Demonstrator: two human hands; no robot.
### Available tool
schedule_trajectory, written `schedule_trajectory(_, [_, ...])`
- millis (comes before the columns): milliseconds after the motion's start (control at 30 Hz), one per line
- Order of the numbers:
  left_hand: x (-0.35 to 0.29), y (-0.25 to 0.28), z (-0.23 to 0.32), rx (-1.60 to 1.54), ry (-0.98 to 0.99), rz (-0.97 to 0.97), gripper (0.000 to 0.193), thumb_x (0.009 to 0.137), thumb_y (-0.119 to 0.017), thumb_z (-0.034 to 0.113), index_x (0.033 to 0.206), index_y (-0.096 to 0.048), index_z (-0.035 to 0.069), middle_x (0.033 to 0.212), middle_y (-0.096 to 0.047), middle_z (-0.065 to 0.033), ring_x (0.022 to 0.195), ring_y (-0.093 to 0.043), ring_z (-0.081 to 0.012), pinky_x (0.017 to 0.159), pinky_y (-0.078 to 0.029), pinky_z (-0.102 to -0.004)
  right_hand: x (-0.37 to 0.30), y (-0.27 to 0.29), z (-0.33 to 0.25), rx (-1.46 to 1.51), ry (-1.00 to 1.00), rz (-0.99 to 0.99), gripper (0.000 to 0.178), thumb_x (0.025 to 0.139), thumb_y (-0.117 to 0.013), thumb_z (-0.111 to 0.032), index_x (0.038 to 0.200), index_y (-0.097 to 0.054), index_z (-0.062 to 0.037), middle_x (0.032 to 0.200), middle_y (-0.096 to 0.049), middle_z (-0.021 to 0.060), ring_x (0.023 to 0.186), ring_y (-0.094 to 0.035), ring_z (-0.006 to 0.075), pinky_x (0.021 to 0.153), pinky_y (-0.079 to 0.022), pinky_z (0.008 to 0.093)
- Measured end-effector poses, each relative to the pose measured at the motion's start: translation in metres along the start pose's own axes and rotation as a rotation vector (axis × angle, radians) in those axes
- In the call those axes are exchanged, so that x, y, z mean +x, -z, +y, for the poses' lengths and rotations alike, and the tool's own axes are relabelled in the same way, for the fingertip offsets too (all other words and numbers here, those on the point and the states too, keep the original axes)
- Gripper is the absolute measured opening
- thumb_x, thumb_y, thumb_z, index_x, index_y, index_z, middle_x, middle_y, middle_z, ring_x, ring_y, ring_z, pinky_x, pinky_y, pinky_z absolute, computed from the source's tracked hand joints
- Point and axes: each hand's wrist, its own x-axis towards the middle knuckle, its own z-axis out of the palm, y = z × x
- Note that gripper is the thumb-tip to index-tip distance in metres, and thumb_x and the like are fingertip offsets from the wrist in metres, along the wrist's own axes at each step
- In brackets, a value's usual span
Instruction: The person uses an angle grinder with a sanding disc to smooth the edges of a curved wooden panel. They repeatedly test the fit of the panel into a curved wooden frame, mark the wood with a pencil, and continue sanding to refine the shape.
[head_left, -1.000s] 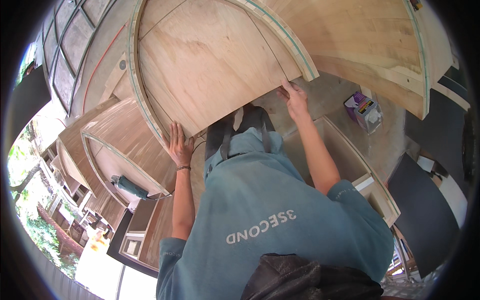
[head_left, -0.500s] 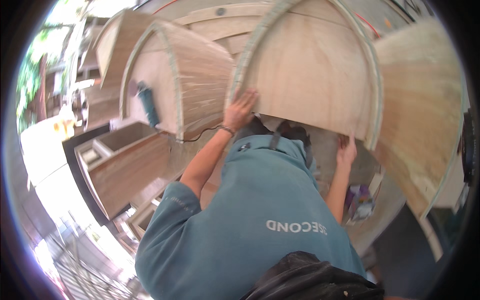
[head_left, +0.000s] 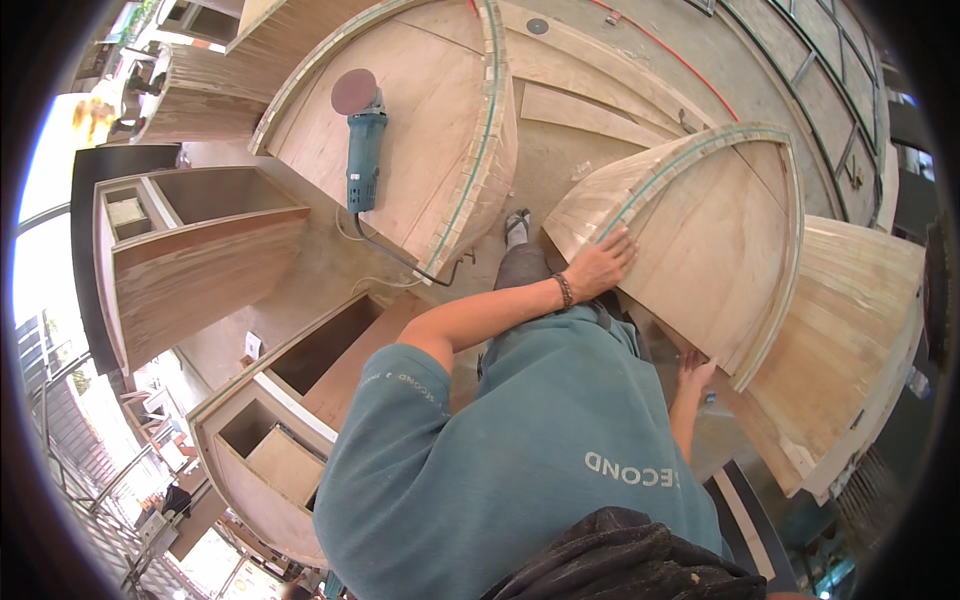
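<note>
A curved wooden cabinet [head_left: 700,235], with a pointed-arch outline and a pale green line along its rim, stands close in front of me. My left hand [head_left: 600,262] lies on its near left corner, fingers stretched over the flat panel and touching the rim. At the near right end, my right hand [head_left: 695,372] grips the panel's lower edge; some of its fingers are hidden beneath. On a similar arched cabinet [head_left: 440,95] to the left rests a teal angle grinder [head_left: 365,165] with a reddish-brown sanding disc [head_left: 356,92]. Neither hand touches the grinder.
The grinder's dark cord [head_left: 400,262] drops off the panel toward the floor. Open wooden cabinets [head_left: 200,265] stand at the left. Another curved wooden piece [head_left: 840,340] sits close on the right. Curved boards [head_left: 590,110] and a red cable [head_left: 665,55] lie on the floor beyond.
My view has swung, bringing the arched cabinet to the right and the grinder nearer the upper middle. The arched cabinet now sits at a more tilted angle. Both hands stay on it.
</note>
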Motion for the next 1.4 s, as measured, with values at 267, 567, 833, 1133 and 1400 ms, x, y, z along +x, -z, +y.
schedule_trajectory(267, [-0.004,-0.002,-0.014,0.075,-0.071,0.026,0.053,0.089,-0.054,0.021,0.130,-0.064,-0.013,0.136,-0.065,-0.0222,0.136,-0.055,-0.0349,0.125,-0.031,-0.0477,-0.054,-0.033,0.030,-0.113,-0.099,0.052,0.066,0.103,-0.057,-0.045,0.149,-0.035,-0.0030,0.139,-0.052,0.0182,0.109,-0.065,0.0275,0.084,-0.062,0.0426])
schedule_trajectory(567, [-0.004,0.012,-0.024,0.032,-0.136,-0.095,0.054,0.090,-0.054,0.024,0.129,-0.064,-0.013,0.135,-0.065,-0.0257,0.135,-0.055,-0.0369,0.125,-0.029,-0.0486,-0.106,-0.038,0.049,-0.122,-0.177,-0.010,0.085,0.102,-0.063,-0.037,0.164,-0.011,-0.0096,0.146,-0.047,0.0227,0.122,-0.061,0.0324,0.094,-0.059,0.0451])
schedule_trajectory(833, [0.036,0.003,-0.042,-0.186,-0.075,-0.114,0.068,0.091,-0.063,0.034,0.142,-0.052,-0.009,0.151,-0.050,-0.0241,0.148,-0.040,-0.0343,0.127,-0.025,-0.0455,-0.113,-0.073,0.054,-0.006,-0.185,-0.077,0.081,0.100,-0.066,-0.039,0.161,-0.021,-0.0093,0.150,-0.045,0.0223,0.130,-0.055,0.0345,0.096,-0.056,0.0461])
schedule_trajectory(1133, [0.073,0.006,-0.051,-0.128,-0.132,-0.202,0.073,0.092,-0.066,0.040,0.146,-0.050,-0.006,0.157,-0.046,-0.0200,0.152,-0.033,-0.0307,0.130,-0.017,-0.0444,-0.143,-0.096,0.086,0.192,-0.224,-0.255,0.069,0.104,-0.060,-0.040,0.151,-0.031,0.0016,0.133,-0.056,0.0291,0.120,-0.063,0.0381,0.094,-0.058,0.0464])
schedule_trajectory(1400, [0.075,0.017,-0.053,-0.138,-0.168,-0.222,0.064,0.092,-0.069,0.033,0.142,-0.054,-0.004,0.154,-0.050,-0.0157,0.150,-0.036,-0.0292,0.128,-0.025,-0.0444,-0.135,-0.097,0.091,0.193,-0.168,-0.364,0.060,0.103,-0.063,-0.037,0.134,-0.040,0.0081,0.120,-0.062,0.0275,0.103,-0.070,0.0331,0.082,-0.063,0.0415])
